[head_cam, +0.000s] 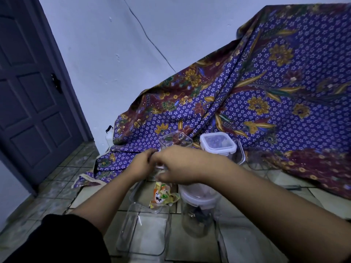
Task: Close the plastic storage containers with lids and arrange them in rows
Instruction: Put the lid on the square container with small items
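Several clear plastic containers stand on the tiled floor. A lidless square one (175,141) sits at the back, and to its right stands a container with a white clip lid (218,145) shut on it. A round jar with a white lid (198,207) stands near me, just under my right wrist. An open rectangular container (144,232) lies front left. My left hand (141,163) and my right hand (180,165) meet above the middle, fingers curled around something small and clear that they mostly hide. A colourful printed packet (163,195) lies beneath them.
A purple floral cloth (266,95) drapes over bulky things at the back and right, spilling onto the floor. A dark door (32,95) stands at left. Another clear lid or container (247,242) lies at the front right on the tiles.
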